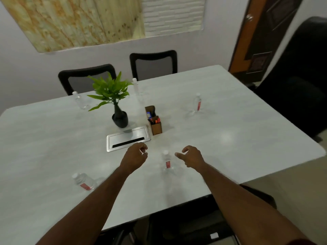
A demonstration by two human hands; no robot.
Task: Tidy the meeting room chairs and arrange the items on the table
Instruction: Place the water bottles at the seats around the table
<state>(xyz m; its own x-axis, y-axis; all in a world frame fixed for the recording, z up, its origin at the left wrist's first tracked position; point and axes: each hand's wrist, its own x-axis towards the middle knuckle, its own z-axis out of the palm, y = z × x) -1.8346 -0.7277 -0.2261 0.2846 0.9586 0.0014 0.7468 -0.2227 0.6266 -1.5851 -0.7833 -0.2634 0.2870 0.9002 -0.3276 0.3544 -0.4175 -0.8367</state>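
Observation:
Both my arms reach over the white table. A small clear water bottle with a red label stands upright between my hands. My left hand hovers just left of it, fingers loosely curled and holding nothing. My right hand hovers just right of it, fingers relaxed, apart from the bottle. Several more bottles stand around the table: one near left, one far right, two at the far edge. A potted plant and a wooden pen holder stand mid-table.
A metal cable hatch is set into the table in front of my left hand. Two black mesh chairs sit at the far side, a large black chair at the right end, another chair under the near edge. A door is at the back right.

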